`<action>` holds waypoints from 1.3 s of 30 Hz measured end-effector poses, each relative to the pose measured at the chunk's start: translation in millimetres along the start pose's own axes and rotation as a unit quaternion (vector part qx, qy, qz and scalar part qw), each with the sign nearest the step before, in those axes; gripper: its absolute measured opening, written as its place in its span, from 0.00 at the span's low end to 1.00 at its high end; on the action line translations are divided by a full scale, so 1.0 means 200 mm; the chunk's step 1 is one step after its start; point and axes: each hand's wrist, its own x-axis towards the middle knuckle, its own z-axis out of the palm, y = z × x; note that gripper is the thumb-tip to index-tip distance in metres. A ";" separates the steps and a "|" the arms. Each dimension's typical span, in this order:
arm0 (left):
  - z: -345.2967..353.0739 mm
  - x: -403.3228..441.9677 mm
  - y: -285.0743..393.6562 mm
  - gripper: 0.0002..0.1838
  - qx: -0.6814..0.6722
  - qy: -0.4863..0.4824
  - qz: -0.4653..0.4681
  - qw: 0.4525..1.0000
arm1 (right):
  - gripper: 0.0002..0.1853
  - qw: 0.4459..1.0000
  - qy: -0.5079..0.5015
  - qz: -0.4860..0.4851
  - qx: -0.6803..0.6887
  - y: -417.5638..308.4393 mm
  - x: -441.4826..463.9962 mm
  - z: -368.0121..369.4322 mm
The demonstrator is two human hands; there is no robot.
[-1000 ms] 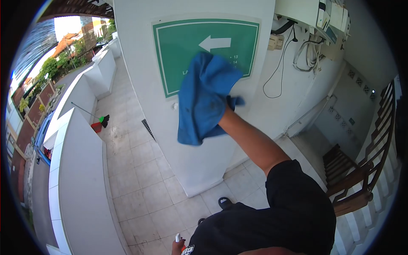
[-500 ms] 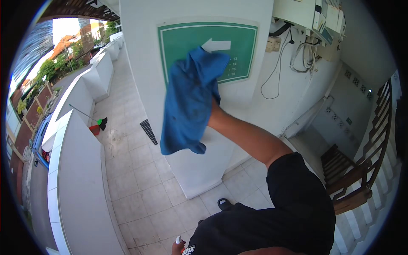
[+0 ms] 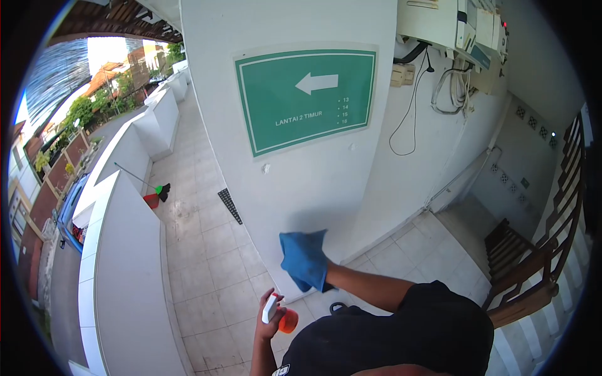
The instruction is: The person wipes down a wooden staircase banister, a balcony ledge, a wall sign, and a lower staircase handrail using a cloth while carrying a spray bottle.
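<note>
Away from the wall and low in front of the pillar, my right hand [image 3: 324, 276] grips a blue cloth [image 3: 303, 258] that covers most of its fingers. My left hand [image 3: 266, 318] is wrapped round a spray bottle [image 3: 288, 320] with a white and red trigger head and an orange body, just below and left of the cloth. Above both hands, the green sign [image 3: 307, 100] on the white pillar [image 3: 295, 188] is fully visible, with its white left-pointing arrow, lettering and numbers.
A broom [image 3: 162, 190] and red dustpan [image 3: 150, 200] stand by the low white wall [image 3: 128, 276] at the left. Electrical boxes [image 3: 433, 25] and hanging cables [image 3: 451, 91] are on the right wall. A wooden stair railing [image 3: 533, 282] runs down the far right.
My right hand has come down off the sign with the blue cloth, uncovering the lettering. My left hand has risen with the spray bottle, bringing it into fuller view.
</note>
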 end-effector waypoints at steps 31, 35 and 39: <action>-0.10 -0.32 -0.60 0.19 -0.049 0.158 -0.195 0.967 | 0.36 0.891 0.324 0.080 -0.308 1.26 0.73 -1.78; -0.22 -0.48 -0.77 0.19 0.014 0.216 -0.222 0.951 | 0.35 0.861 0.374 0.081 -0.336 1.26 0.77 -1.76; -0.25 -0.60 -0.95 0.20 0.122 0.236 -0.254 0.930 | 0.28 0.857 0.376 0.092 -0.340 1.08 0.78 -1.77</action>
